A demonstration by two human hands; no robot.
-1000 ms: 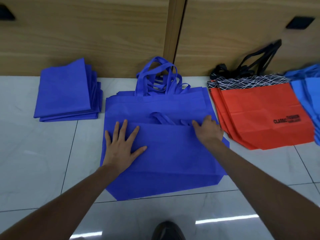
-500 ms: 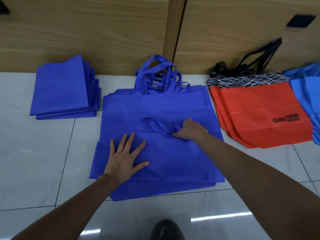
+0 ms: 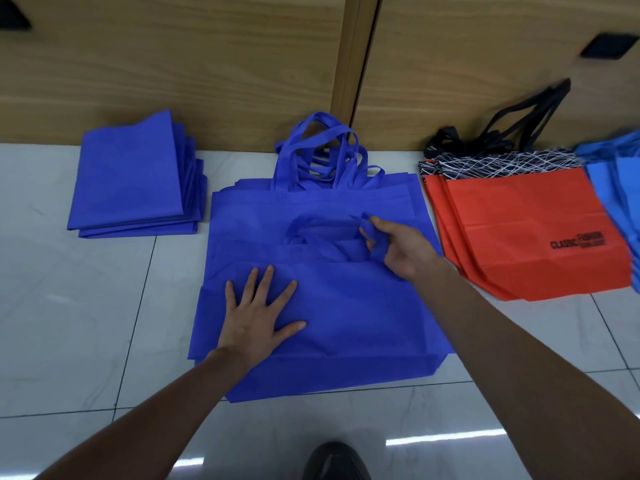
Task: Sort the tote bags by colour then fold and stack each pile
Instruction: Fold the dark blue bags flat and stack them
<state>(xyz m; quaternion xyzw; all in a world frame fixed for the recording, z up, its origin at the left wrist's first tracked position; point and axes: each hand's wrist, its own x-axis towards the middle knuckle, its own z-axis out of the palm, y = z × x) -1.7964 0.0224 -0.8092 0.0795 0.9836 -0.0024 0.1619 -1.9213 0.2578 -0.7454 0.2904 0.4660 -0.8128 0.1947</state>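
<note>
A pile of flat royal-blue tote bags (image 3: 363, 306) lies on the floor in front of me, its handles (image 3: 318, 150) pointing toward the wall. The top bag is folded partway up. My left hand (image 3: 258, 313) presses flat on that folded part, fingers spread. My right hand (image 3: 394, 249) pinches the top bag's blue handle strap (image 3: 375, 249) just above the fold. A stack of folded royal-blue bags (image 3: 131, 181) sits to the left.
Red tote bags (image 3: 526, 230) with black patterned tops and black handles lie to the right. Lighter blue bags (image 3: 620, 188) show at the right edge. A wooden cabinet front (image 3: 207, 64) runs along the back. My dark shoe (image 3: 332, 462) is at the bottom.
My right hand slid left from the bag's right edge to the handle and took hold of the strap. My left hand stayed pressed on the fold.
</note>
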